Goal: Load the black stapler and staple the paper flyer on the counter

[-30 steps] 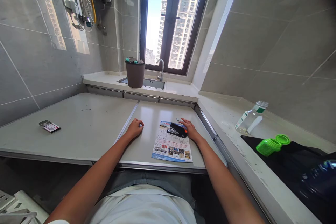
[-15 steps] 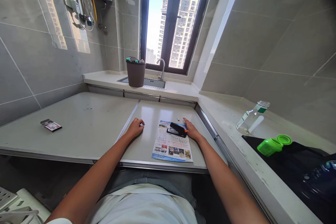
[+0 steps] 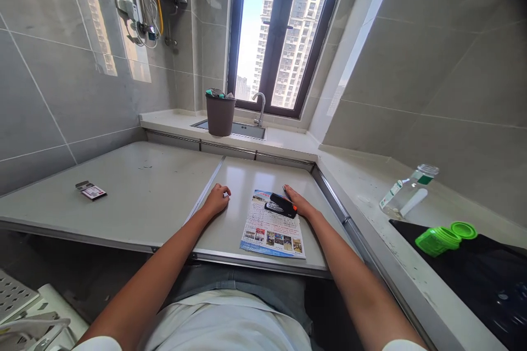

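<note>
- Table [image 3: 160,192]: the leaflet [image 3: 269,225] lies before you.
- Your hands are apart: left hand [image 3: 216,200] loosely curled, contents unclear; right hand [image 3: 300,203] outstretched beside the stapler [image 3: 283,207], which rests on the leaflet.
- Your right fingertips [image 3: 287,188] have shifted leftward, bringing the small strip [image 3: 284,188] within reach; contact unclear.

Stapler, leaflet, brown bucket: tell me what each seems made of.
Stapler: probably satin black plastic; a silvery gleam suggests some metal.
Leaflet: paper, by its thin edges and colour printing; gloss unclear.
Brown bucket: likely matte plastic, by its smooth, even, dull surface.
</note>
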The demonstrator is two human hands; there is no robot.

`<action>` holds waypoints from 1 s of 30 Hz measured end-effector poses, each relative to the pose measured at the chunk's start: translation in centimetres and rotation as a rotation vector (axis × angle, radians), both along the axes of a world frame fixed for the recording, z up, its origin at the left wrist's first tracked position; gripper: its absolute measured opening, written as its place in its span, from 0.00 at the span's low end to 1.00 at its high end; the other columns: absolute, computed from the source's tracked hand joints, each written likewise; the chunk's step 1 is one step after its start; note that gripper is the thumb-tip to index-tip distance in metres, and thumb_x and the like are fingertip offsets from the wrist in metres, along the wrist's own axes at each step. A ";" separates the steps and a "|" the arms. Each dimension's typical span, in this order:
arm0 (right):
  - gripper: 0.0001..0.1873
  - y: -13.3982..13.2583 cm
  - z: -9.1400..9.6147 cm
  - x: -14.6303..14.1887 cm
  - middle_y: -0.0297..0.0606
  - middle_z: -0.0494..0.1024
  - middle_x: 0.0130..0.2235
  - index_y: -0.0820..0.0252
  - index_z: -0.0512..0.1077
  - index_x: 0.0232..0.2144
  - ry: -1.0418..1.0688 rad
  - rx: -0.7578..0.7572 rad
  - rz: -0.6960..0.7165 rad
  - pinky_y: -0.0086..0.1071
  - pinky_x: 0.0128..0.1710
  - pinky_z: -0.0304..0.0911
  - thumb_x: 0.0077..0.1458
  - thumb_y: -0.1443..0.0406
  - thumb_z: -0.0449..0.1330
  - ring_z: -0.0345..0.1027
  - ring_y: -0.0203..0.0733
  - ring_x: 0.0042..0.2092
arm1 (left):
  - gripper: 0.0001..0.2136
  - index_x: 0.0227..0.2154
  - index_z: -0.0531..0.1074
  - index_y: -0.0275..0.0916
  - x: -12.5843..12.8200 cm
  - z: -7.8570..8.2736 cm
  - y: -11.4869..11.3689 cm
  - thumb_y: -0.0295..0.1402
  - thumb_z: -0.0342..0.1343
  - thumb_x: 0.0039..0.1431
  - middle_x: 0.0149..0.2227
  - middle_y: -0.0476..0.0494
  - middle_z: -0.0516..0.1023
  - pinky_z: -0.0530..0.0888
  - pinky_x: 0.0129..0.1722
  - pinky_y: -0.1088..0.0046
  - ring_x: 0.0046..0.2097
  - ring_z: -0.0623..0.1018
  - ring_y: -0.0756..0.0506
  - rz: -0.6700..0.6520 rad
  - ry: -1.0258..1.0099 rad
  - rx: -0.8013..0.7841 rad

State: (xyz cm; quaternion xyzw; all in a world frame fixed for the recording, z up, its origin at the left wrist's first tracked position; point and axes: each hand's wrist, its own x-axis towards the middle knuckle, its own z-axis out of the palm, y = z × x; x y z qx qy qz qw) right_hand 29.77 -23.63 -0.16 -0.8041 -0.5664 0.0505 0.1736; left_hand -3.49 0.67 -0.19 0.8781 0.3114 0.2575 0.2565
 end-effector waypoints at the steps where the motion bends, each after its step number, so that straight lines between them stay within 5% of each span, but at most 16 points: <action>1: 0.36 0.6 0.0 -0.2 0.47 0.55 0.79 0.56 0.57 0.77 0.006 -0.002 0.015 0.49 0.78 0.48 0.74 0.51 0.51 0.49 0.50 0.80 | 0.12 0.40 0.82 0.38 0.0 0.1 0.2 0.22 0.56 0.60 0.45 0.41 0.73 0.76 0.51 0.68 0.43 0.79 0.44 0.010 -0.002 0.000; 11: 0.32 9.0 -0.5 -6.7 0.57 0.47 0.80 0.65 0.56 0.77 0.048 -0.035 0.137 0.61 0.78 0.39 0.76 0.60 0.46 0.40 0.56 0.81 | 0.12 0.38 0.82 0.38 -4.4 2.2 6.9 0.22 0.56 0.56 0.47 0.35 0.79 0.74 0.57 0.63 0.52 0.80 0.36 0.237 0.025 0.045; 14: 0.36 11.6 0.1 -9.0 0.55 0.46 0.80 0.61 0.55 0.78 0.079 -0.047 0.240 0.64 0.78 0.37 0.72 0.65 0.54 0.41 0.56 0.81 | 0.13 0.37 0.81 0.38 -7.0 2.2 8.3 0.20 0.53 0.55 0.47 0.35 0.80 0.74 0.58 0.63 0.53 0.80 0.36 0.302 0.023 0.061; 18: 0.44 14.7 0.9 -11.3 0.54 0.46 0.80 0.56 0.56 0.77 0.119 -0.056 0.350 0.68 0.77 0.35 0.63 0.69 0.64 0.42 0.59 0.81 | 0.16 0.35 0.79 0.38 -8.5 1.7 8.8 0.17 0.51 0.51 0.44 0.36 0.82 0.76 0.53 0.66 0.49 0.82 0.39 0.351 0.009 0.057; 30: 0.36 18.6 2.2 -12.6 0.37 0.52 0.80 0.44 0.65 0.72 0.212 -0.053 0.476 0.71 0.77 0.29 0.64 0.64 0.63 0.52 0.59 0.78 | 0.14 0.32 0.79 0.40 -8.0 0.9 9.2 0.18 0.53 0.48 0.42 0.36 0.81 0.76 0.55 0.63 0.49 0.81 0.37 0.345 -0.004 0.086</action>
